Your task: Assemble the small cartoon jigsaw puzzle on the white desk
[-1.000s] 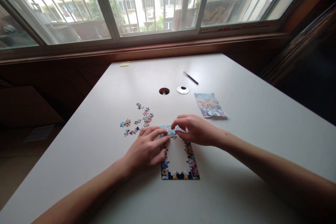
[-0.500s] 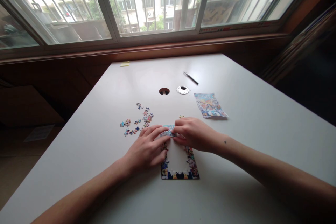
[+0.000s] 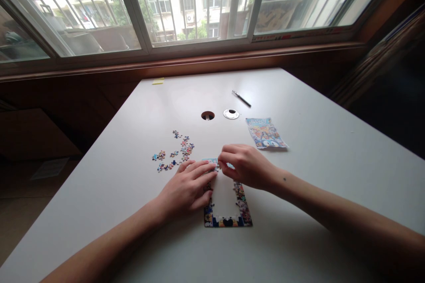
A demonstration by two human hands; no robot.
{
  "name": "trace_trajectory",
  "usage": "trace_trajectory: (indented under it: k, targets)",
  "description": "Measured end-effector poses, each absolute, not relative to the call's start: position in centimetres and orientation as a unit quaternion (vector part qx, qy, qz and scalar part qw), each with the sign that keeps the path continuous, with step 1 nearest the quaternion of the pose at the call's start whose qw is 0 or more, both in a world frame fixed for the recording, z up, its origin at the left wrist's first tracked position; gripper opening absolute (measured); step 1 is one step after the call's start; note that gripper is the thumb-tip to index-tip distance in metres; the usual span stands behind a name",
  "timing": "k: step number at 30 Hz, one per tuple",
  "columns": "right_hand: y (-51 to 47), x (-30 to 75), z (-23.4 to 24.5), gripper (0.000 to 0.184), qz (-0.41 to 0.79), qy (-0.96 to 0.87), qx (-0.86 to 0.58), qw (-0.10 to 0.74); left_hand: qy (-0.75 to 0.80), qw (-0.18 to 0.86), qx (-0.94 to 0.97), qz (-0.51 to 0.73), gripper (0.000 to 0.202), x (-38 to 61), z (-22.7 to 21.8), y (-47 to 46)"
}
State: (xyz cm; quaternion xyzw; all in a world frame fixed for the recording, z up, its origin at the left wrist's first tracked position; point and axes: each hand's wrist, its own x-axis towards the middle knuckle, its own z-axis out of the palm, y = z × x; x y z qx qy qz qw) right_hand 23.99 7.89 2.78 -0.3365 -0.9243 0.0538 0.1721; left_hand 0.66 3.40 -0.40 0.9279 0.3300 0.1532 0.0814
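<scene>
A small jigsaw puzzle frame [image 3: 244, 212], only its coloured border assembled, lies on the white table [image 3: 299, 185] in front of me. My left hand [image 3: 187, 188] rests flat on the frame's left edge, fingers stretched toward its top. My right hand [image 3: 244, 166] hovers over the top edge with fingertips pinched together at the border; whether a piece is between them I cannot make out. Several loose puzzle pieces [image 3: 175, 152] lie scattered just left of the hands.
A printed puzzle picture sheet [image 3: 265, 132] lies beyond my right hand. Farther back are a round cable hole [image 3: 207, 115], its white cap [image 3: 231, 113], a pen [image 3: 241, 98] and a yellow note [image 3: 158, 81]. Windows run behind the table.
My right hand has shifted slightly toward me and its fingertips have drawn into a pinch at the frame's top edge. My left fingers have slid a little lower along the border.
</scene>
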Motion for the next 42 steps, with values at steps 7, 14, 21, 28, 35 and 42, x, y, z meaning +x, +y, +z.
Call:
trace_trajectory:
  k: [7,14,21,28,35,42]
  targets:
    - [8.6,24.1,2.7,0.021,0.336,-0.778,-0.452,0.279,0.326,0.083,0.928,0.162,0.046,0.6,-0.5,3.5]
    - [9.1,24.5,2.5,0.009,0.316,-0.801,-0.433,0.265,0.327,0.084,0.929,0.153,0.046,0.6,-0.5,3.5]
    - [8.9,24.4,2.7,0.017,0.264,-0.850,-0.381,0.251,0.330,0.089,0.927,0.154,0.045,0.6,-0.4,3.4]
    - [8.9,24.7,2.0,0.016,0.181,-0.893,-0.374,0.172,0.329,0.087,0.928,0.149,0.046,0.5,-0.5,3.4]
    - [8.8,24.6,2.2,0.014,0.204,-0.876,-0.385,0.209,0.330,0.086,0.928,0.147,0.046,0.5,-0.5,3.4]
    - [9.5,24.6,2.3,0.023,0.429,-0.738,-0.450,0.264,0.328,0.085,0.929,0.150,0.045,0.5,-0.6,3.6]
